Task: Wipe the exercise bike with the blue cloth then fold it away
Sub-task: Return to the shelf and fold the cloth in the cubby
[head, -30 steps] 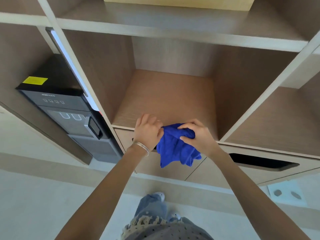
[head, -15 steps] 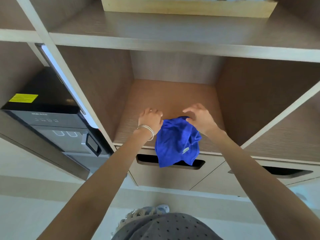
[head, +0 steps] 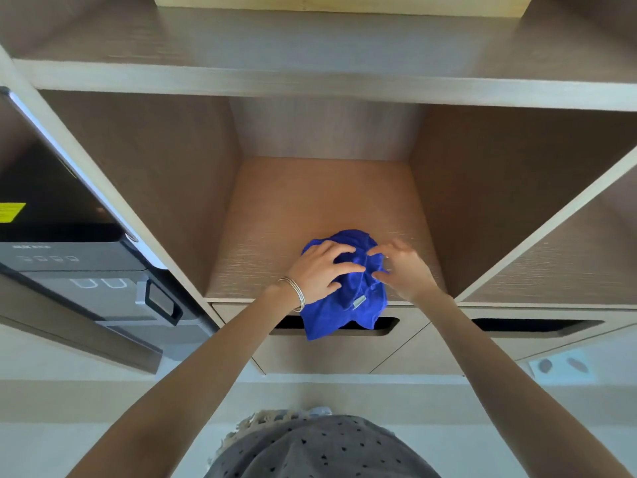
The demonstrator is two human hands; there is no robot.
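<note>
The blue cloth (head: 348,315) lies crumpled at the front edge of the middle wooden cubby (head: 310,201), and its lower part hangs over the edge in front of a drawer slot. My left hand (head: 320,274) rests flat on the cloth's left side with fingers spread. My right hand (head: 406,267) touches the cloth's right side with its fingertips, fingers apart. Neither hand grips the cloth. The exercise bike is not in view.
The cubby's side walls and the shelf board above (head: 310,81) close in the space. A dark appliance with a handle (head: 69,257) fills the cubby to the left. Below are drawers with cut-out slots (head: 534,326). Pale floor and my feet lie below.
The cloth went from being held in both hands in front of the drawers to lying on the shelf edge. Both hands let go and now rest spread on it.
</note>
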